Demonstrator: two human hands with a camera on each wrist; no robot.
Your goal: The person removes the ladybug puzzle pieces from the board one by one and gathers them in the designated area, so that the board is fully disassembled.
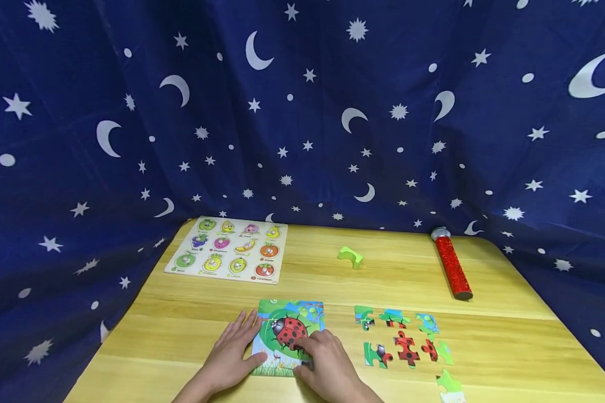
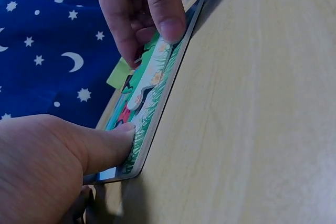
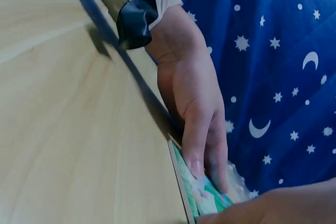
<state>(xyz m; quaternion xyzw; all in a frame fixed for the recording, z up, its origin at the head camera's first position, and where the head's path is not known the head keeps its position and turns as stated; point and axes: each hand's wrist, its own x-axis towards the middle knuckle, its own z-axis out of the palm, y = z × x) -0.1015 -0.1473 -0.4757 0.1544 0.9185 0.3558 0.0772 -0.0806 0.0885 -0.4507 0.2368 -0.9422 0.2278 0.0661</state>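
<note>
A ladybug jigsaw puzzle (image 1: 272, 371) lies on the table in front of me, its picture mostly filled in. My left hand (image 1: 233, 351) rests along its left side, fingers extended and thumb pressing on the lower left of the board. At the lower right corner my right hand (image 1: 329, 361) pinches a puzzle piece (image 2: 153, 72) between thumb and fingers. In the left wrist view this piece, with white ground and flowers, sits slightly raised over the board's grassy edge. The right hand covers much of that corner in the head view.
Several loose jigsaw pieces (image 1: 407, 350) lie to the right of the board. Farther back are a fruit peg puzzle (image 1: 227, 252), a green arch-shaped block (image 1: 350, 256) and a red glittery microphone-shaped tube (image 1: 454, 267). A blue star-patterned curtain (image 1: 302, 112) surrounds the table (image 1: 317, 280).
</note>
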